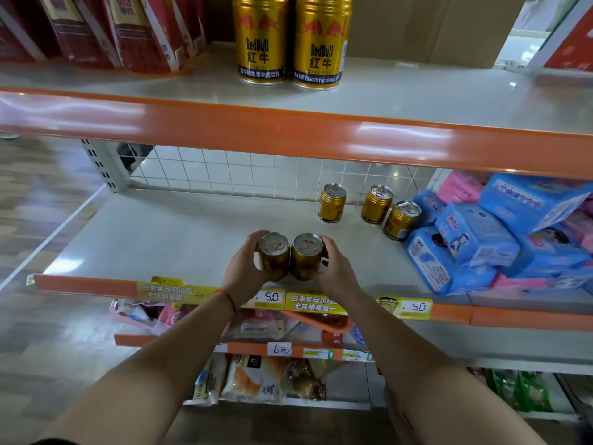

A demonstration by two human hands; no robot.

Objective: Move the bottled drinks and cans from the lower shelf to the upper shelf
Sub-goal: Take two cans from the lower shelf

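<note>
Left hand (pixel 244 268): my fingers are curled round the side of a gold drink can, the left-held can (pixel 273 252).
Right hand (pixel 337 268): wrapped the same way round a second gold can, the right-held can (pixel 306 252).
Held cans: both are upright, side by side and touching. They sit over the front of the lower shelf (pixel 176 232), near its orange edge. I cannot tell whether their bases rest on it.
Upper shelf (pixel 160 88): the top-left can (pixel 261 40) and top-right can (pixel 321 43) stand upright and touching near the middle. Red packets (pixel 138 33) lean to their left.
Back of the lower shelf: three more gold cans stand upright near the wire grid (pixel 240 171). They are the back-left can (pixel 332 203), the back-middle can (pixel 376 204) and the back-right can (pixel 401 220). The last is just beside a heap of blue packs (pixel 465 239).
Bottles: none that I can see.
Done: two cans look already placed above, as I judge it.
Left to do: the pair in my hands must go up past the upper shelf's orange edge. Then the three at the back follow, so five cans are below.
Progress: under halfway, by my reckoning.
</note>
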